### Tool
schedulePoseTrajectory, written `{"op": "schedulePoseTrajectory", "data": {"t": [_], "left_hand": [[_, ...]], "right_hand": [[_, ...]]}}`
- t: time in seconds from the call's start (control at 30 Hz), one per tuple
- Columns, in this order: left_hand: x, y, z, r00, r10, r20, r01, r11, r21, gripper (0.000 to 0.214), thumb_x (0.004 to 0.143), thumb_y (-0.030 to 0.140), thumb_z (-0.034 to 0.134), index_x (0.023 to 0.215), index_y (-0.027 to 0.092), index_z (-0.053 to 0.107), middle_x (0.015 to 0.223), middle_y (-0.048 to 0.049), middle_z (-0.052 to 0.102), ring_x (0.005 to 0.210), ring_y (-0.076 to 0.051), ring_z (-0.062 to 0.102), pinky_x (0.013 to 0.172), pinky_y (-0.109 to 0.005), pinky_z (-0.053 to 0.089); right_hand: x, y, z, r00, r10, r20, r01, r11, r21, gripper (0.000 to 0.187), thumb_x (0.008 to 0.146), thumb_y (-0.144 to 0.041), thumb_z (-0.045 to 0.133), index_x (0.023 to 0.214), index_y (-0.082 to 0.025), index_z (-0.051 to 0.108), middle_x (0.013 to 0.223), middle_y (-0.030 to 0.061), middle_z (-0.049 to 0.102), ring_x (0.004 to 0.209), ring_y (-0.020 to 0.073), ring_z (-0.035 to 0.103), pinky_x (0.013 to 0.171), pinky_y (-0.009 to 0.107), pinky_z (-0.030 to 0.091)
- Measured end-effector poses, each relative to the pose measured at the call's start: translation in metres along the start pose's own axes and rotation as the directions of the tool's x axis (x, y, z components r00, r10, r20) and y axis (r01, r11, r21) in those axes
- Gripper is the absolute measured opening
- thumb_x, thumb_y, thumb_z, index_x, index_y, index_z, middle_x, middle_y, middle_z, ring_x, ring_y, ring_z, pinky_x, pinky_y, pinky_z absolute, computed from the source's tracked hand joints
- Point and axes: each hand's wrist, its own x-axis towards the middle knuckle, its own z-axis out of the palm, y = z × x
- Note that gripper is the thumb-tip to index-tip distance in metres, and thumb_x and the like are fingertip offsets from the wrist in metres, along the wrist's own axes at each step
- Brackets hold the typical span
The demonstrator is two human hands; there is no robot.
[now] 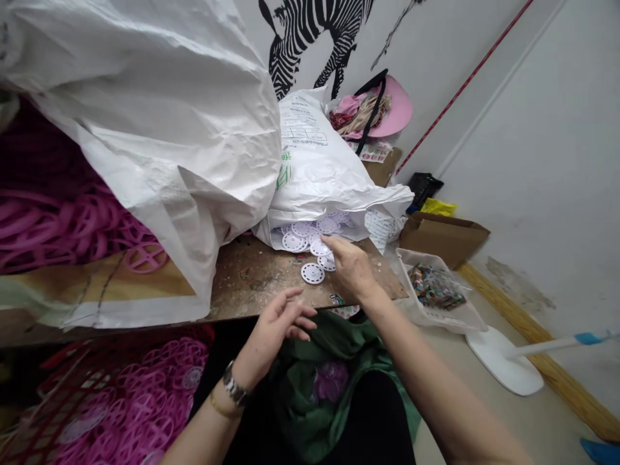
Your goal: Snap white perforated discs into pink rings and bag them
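Two hands, both bare. Two white sacks on the counter: a large sack slumped on the left, and a smaller sack with printed lettering lying on its side behind, mouth toward the person. At that mouth, white discs: about seven countable, more hidden inside the sack. One single disc apart from the heap, flat on the bare wood, just beside the right hand.

Discs round, thin, of white plastic, pierced with small holes round a hub. All alike, overlapping one another at the sack's mouth.

Right hand palm down on the near edge of the heap, fingers stretched forward onto the discs; pinching one or merely touching, cannot tell. Left hand at the counter's front edge, over the lap, fingers loosely spread and half curled, holding nothing. One watch on its wrist.

Elsewhere:
- a pile of pink rings under the large sack, too tangled to count
- one red mesh basket of pink discs at lower left
- one green cloth on the lap, with one purple disc on it
- one tray of coloured bits and one cardboard box to the right of the counter
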Motion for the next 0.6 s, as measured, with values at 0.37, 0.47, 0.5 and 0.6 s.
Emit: {"op": "schedulePoseTrajectory", "data": {"t": [0.37, 0.47, 0.5, 0.6], "left_hand": [[0.007, 0.01, 0.008, 0.999, -0.01, -0.039, 0.005, 0.991, -0.135, 0.039, 0.069, 0.04, 0.076, 0.086, 0.014, 0.052, 0.063, -0.0001, 0.065, 0.049, -0.008, 0.059, 0.043, -0.014, 0.045], [0.001, 0.01, 0.01, 0.999, 0.007, -0.035, -0.01, 0.994, -0.105, 0.037, 0.071, 0.042, 0.072, 0.083, 0.015, 0.051, 0.063, -0.0006, 0.064, 0.049, -0.008, 0.059, 0.045, -0.016, 0.046], [-0.001, 0.01, 0.01, 0.999, 0.016, -0.042, -0.02, 0.997, -0.077, 0.035, 0.073, 0.042, 0.07, 0.083, 0.015, 0.051, 0.064, -0.0006, 0.064, 0.05, -0.009, 0.058, 0.046, -0.017, 0.046], [-0.008, 0.01, 0.008, 0.991, 0.096, -0.093, -0.085, 0.989, 0.124, 0.025, 0.081, 0.04, 0.06, 0.083, 0.016, 0.052, 0.064, -0.0001, 0.062, 0.05, -0.01, 0.057, 0.046, -0.02, 0.046]], "right_hand": [[-0.066, -0.056, -0.027, 0.998, -0.018, 0.054, -0.018, 0.803, 0.596, 0.047, 0.085, -0.012, 0.041, 0.126, -0.021, 0.061, 0.127, 0.0065, 0.063, 0.119, 0.0215, 0.056, 0.103, 0.037, 0.044], [-0.069, -0.06, -0.028, 0.979, 0.138, 0.15, -0.204, 0.677, 0.708, 0.037, 0.089, -0.029, 0.05, 0.122, -0.02, 0.063, 0.118, 0.0073, 0.067, 0.108, 0.0238, 0.062, 0.092, 0.036, 0.05], [-0.069, -0.062, -0.026, 0.964, 0.187, 0.187, -0.264, 0.636, 0.725, 0.038, 0.088, -0.034, 0.053, 0.122, -0.02, 0.062, 0.111, 0.0073, 0.07, 0.099, 0.0233, 0.065, 0.085, 0.034, 0.053], [-0.07, -0.069, -0.017, 0.928, 0.249, 0.277, -0.371, 0.561, 0.74, 0.034, 0.083, -0.039, 0.061, 0.11, -0.019, 0.064, 0.089, 0.0043, 0.071, 0.075, 0.0195, 0.065, 0.066, 0.029, 0.053]]}}
